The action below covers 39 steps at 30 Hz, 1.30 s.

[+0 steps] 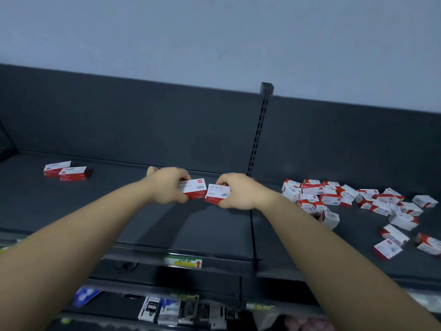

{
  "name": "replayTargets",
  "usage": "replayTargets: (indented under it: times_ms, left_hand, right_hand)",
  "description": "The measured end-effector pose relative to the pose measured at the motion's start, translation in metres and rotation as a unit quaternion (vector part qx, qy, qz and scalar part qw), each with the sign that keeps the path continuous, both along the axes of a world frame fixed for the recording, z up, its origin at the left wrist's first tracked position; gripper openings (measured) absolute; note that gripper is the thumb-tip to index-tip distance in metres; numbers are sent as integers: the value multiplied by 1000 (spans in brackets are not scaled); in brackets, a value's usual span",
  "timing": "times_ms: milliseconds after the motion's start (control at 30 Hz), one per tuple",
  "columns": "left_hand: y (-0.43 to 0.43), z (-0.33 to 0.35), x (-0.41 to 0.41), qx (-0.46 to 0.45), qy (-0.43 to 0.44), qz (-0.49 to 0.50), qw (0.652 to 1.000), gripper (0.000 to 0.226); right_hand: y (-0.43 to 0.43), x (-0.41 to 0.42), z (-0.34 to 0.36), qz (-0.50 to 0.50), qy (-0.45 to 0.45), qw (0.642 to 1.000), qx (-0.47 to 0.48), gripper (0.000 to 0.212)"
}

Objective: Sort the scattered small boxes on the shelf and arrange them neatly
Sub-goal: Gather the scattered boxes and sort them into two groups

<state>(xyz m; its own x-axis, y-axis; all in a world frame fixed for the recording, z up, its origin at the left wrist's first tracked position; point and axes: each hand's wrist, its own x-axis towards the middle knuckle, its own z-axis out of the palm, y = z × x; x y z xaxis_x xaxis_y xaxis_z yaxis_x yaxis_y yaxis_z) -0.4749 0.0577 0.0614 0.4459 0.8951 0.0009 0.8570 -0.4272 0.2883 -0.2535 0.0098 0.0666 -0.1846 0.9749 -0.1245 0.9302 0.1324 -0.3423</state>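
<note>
Shelf (148,225) dark grey, boxes (331,199) scattered right, pale wall (214,32) behind

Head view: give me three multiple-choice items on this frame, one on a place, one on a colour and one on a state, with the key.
1. Where on the shelf does the scattered heap of small boxes lie?
A. At the far left end
B. In the right section
C. In the middle, along the front edge

2. What colours are the boxes?
A. Blue and yellow
B. Green and black
C. White and red

3. What are the left hand and the right hand doing?
A. Each grips one box
B. Both are empty
C. Only the left hand grips a box

Key: 1 B, the heap lies right of the slotted upright; 2 C, the boxes have white faces with red bands; 3 A, the left hand's box and the right hand's box are held side by side.
</note>
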Motion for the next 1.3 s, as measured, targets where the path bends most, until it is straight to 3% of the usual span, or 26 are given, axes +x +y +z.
replayTargets:
  times_ms: [467,1033,1300]
  left_hand:
    - [51,-12,-130,-40,-43,4,998,28]
    - [108,-31,-250,-66,-55,93,992,37]
    - [139,-29,-291,-50,-41,71,995,29]
  right_hand:
    - [52,-120,-9,-13,5,1000,-12,38]
    - [163,-236,-30,121,63,989,-56,41]
    - [183,-277,-26,87,56,993,-50,37]
